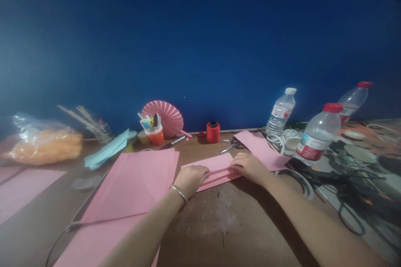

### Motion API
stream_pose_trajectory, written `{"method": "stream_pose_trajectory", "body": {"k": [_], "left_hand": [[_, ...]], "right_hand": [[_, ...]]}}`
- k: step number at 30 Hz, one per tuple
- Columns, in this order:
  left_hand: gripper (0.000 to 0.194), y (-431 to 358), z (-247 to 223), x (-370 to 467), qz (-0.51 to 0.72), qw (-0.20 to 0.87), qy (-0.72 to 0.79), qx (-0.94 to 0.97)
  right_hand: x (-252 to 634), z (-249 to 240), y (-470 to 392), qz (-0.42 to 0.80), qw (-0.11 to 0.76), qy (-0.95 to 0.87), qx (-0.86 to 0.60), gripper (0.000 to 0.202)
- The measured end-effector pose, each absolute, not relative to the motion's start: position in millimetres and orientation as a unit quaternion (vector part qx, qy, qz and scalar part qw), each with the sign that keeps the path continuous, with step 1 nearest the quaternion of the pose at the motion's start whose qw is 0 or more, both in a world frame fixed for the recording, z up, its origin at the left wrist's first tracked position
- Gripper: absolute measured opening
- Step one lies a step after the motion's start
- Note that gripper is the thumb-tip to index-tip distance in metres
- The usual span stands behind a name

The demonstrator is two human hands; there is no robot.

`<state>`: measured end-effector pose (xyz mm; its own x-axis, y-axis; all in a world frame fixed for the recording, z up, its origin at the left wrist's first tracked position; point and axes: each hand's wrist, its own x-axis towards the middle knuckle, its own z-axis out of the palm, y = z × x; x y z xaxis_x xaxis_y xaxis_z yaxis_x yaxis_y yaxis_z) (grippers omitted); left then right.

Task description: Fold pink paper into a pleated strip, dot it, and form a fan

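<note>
A strip of pink paper (216,166) with parallel folds lies on the brown table in front of me. My left hand (192,178), with a silver bangle at the wrist, grips its left part with fingers bent together. At the right end, my right hand (249,167) pinches the same folded paper. Just left of my left hand rests a stack of pink paper sheets (134,187). Another pink sheet (263,150) lies beyond my right hand, partly over a pair of scissors (230,147). The fingertips' undersides are hidden.
At the back stand a pleated pink paper fan (166,117), a cup of pens (155,135) and a red thread spool (213,132). Plastic bottles (319,133), cables (347,212) and clutter crowd the right. Leftward are blue paper (106,150) and a bag of orange material (46,144).
</note>
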<state>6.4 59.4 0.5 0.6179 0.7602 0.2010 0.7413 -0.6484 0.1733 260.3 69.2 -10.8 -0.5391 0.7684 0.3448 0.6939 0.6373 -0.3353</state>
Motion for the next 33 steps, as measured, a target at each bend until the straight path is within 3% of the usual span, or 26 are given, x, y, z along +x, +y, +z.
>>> {"method": "stream_pose_trajectory", "body": {"k": [6, 11, 21, 27, 33], "left_hand": [[0.024, 58, 1, 10, 0.123, 0.03, 0.411, 0.903], [0.026, 51, -1, 19, 0.095, 0.025, 0.374, 0.922], [0.021, 47, 10, 6, 0.116, 0.066, 0.394, 0.909], [0.022, 47, 7, 7, 0.147, 0.114, 0.405, 0.895], [0.02, 50, 2, 8, 0.182, 0.146, 0.402, 0.885]], "right_hand": [[236, 2, 55, 0.026, 0.226, -0.876, -0.425, 0.022], [203, 3, 43, 0.008, 0.158, -0.905, -0.394, 0.017], [224, -6, 50, -0.01, 0.126, -0.89, -0.439, 0.016], [221, -4, 46, 0.018, 0.149, -0.877, -0.457, 0.014], [215, -7, 47, 0.103, 0.237, -0.873, -0.413, 0.011]]}}
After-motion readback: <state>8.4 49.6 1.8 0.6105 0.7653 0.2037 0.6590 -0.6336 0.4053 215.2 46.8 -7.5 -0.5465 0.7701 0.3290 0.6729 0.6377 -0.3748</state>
